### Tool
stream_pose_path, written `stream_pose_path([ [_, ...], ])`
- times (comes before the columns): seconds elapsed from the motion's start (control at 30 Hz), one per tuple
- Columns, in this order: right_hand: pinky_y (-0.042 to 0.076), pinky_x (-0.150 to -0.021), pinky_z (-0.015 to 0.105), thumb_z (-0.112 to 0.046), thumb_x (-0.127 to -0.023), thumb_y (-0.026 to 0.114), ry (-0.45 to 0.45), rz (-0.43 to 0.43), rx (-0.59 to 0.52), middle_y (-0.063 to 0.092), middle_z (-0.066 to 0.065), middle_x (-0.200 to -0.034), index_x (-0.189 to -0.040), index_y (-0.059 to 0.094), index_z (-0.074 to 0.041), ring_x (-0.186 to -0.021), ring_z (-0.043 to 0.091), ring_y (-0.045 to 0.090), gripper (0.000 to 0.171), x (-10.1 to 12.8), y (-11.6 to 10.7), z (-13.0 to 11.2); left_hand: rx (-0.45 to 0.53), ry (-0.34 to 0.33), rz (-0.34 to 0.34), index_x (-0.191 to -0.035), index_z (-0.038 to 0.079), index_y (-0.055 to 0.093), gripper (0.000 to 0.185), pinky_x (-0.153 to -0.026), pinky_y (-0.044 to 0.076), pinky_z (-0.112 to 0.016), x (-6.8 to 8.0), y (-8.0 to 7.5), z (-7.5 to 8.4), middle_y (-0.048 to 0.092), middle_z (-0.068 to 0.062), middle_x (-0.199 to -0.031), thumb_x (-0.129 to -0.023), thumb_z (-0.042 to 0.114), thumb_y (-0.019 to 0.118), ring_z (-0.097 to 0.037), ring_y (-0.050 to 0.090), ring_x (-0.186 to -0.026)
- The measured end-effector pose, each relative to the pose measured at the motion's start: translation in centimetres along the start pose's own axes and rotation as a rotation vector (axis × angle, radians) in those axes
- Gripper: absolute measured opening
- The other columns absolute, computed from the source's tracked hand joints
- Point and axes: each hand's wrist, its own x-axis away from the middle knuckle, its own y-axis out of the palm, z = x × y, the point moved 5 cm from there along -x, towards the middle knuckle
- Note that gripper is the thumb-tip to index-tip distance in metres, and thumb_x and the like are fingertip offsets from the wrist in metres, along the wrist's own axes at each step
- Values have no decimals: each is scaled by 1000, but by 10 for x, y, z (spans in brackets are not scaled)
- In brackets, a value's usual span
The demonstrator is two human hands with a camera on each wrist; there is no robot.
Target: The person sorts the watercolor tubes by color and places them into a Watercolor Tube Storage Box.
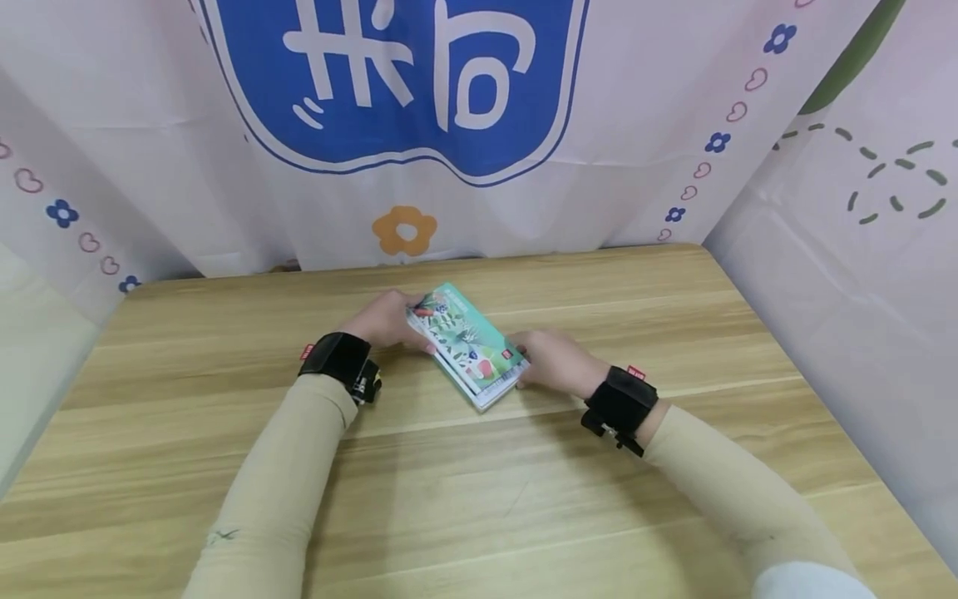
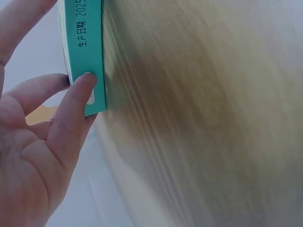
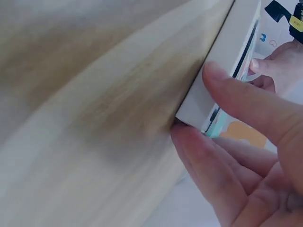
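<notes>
A flat box [image 1: 467, 341] with a teal top, printed with plants and fruit, lies slantwise on the wooden table. Its edge shows pale layers, and I cannot tell whether it is one piece or several stacked. My left hand [image 1: 385, 319] holds its far left end; in the left wrist view, fingertips [image 2: 87, 79] touch a teal side with a printed date. At the near right end, my right hand [image 1: 557, 362] grips a corner. The right wrist view has the thumb on a white side [image 3: 199, 101] and a finger by the lower corner.
The wooden table [image 1: 479, 499] reaches back to a white cloth [image 1: 636, 125] with a blue emblem and small flowers. More white cloth [image 1: 861, 274] hangs along the right side. A black strap with a small camera is on each wrist.
</notes>
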Motion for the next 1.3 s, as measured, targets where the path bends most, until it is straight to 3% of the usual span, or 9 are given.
stream_pose_path([
  [0.23,55,-93,37,-9,-82,86,-21,54,55,69,18,-123,-134,62,4,-106,26,67,59,-8,0,-4,11,-5,19,-155,-2,36,105,-112,39,-47,1,0,-1,42,-24,-155,-72,26,95,-31,53,-119],
  [0.37,57,-86,39,-14,-93,76,-129,89,170,71,22,-117,-147,48,5,-95,27,69,64,-2,-1,-11,42,-15,34,-156,-1,36,106,-114,37,-47,2,3,1,43,-23,-155,-71,26,96,-32,51,-124],
  [0.57,58,-88,45,-10,-101,64,-246,109,355,65,30,-125,-155,36,3,-104,37,69,62,12,5,-17,43,-10,38,-156,-3,33,107,-116,34,-49,4,1,5,41,-25,-155,-74,25,95,-36,47,-129],
  [0.67,58,-84,41,-14,-98,69,-133,42,205,62,27,-132,-158,30,2,-94,32,69,72,16,5,-4,-2,-13,41,-156,-5,34,106,-118,31,-51,7,-1,6,41,-25,-155,-74,27,94,-39,43,-136],
  [0.8,54,-66,32,-22,-99,70,57,-58,-140,70,15,-103,-160,20,3,-68,20,59,83,30,-3,19,-85,-29,52,-154,-7,35,107,-118,30,-52,14,0,7,40,-27,-156,-75,35,94,-41,38,-142],
  [0.93,54,-62,31,-29,-104,62,82,-110,-361,65,9,-79,-144,46,7,-66,20,61,57,39,-1,30,-80,-53,98,-151,-11,38,100,-116,33,-53,29,0,1,44,-29,-151,-80,36,90,-41,45,-136],
  [1.03,56,-65,31,-30,-107,57,76,-94,-426,64,10,-80,-125,57,5,-69,21,64,40,38,6,31,-58,-61,120,-148,-14,41,94,-115,35,-53,40,-2,-2,47,-31,-149,-82,35,88,-42,47,-134],
  [1.2,59,-76,30,-22,-105,60,80,-17,-523,63,16,-97,-119,58,7,-83,21,65,32,21,11,23,29,-80,119,-146,-13,44,85,-115,34,-55,55,4,-8,43,-31,-151,-87,33,84,-46,38,-141],
  [1.3,60,-79,30,-12,-102,64,96,22,-555,66,21,-115,-139,54,8,-89,22,67,43,16,13,20,85,-89,104,-148,-11,44,82,-114,34,-57,66,13,-6,42,-30,-153,-88,31,82,-45,38,-141],
])
